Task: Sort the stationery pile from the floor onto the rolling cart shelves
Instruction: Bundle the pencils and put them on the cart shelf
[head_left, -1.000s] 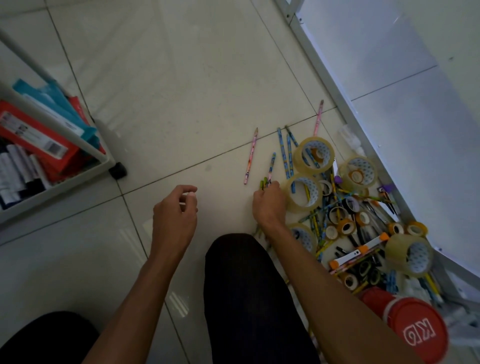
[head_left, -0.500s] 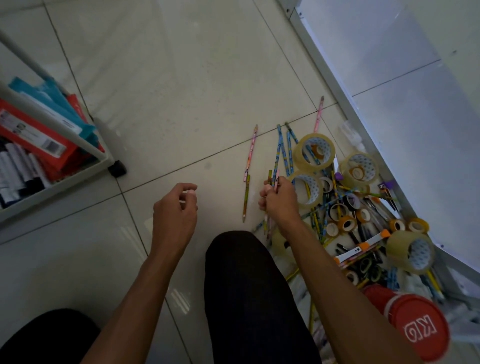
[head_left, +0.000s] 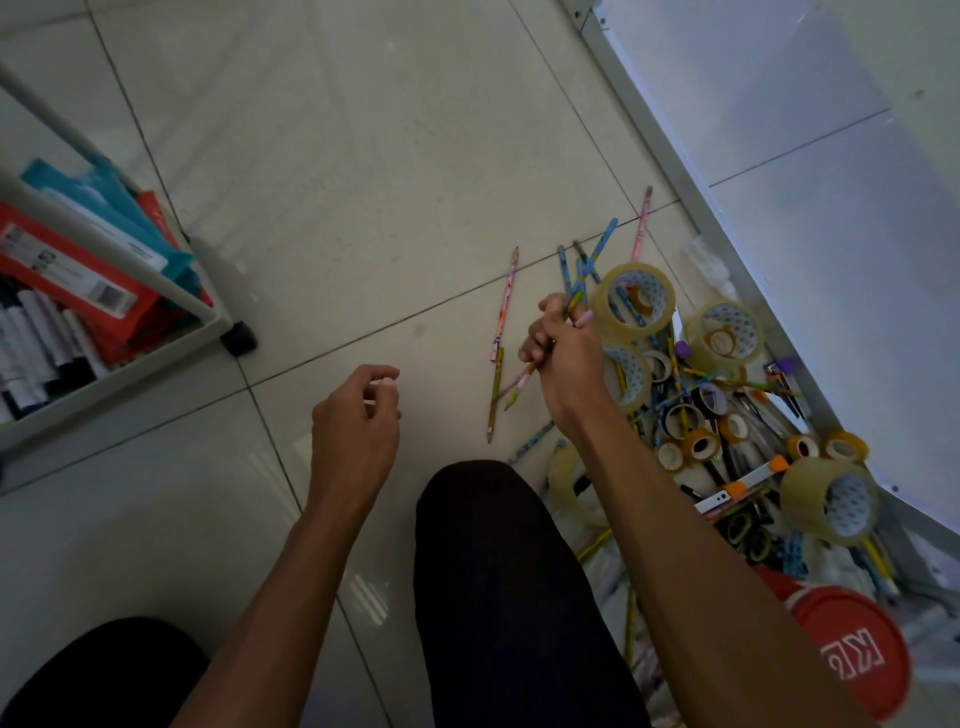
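The stationery pile (head_left: 727, 415) lies on the floor at the right: clear tape rolls, small tape rolls, pens and pencils. My right hand (head_left: 563, 345) grips a small bundle of pencils (head_left: 582, 291), lifted just left of a large tape roll (head_left: 634, 299). A pink pencil (head_left: 506, 301) and a green pencil (head_left: 496, 395) lie on the tile left of that hand. My left hand (head_left: 358, 421) hovers above the floor with loosely curled fingers, holding nothing. The rolling cart (head_left: 119, 358) stands at the left, its shelf filled with red and teal packs and dark markers.
My dark-trousered knee (head_left: 498, 571) sits between my arms. A red lid with white lettering (head_left: 857, 654) is at the lower right. A white metal frame (head_left: 727, 244) runs diagonally along the pile's right side. The cart's black wheel (head_left: 239, 335) rests on the tile.
My right hand has closed round several pencils and lifted them off the floor, moving up and away from me. The left hand has hardly moved.
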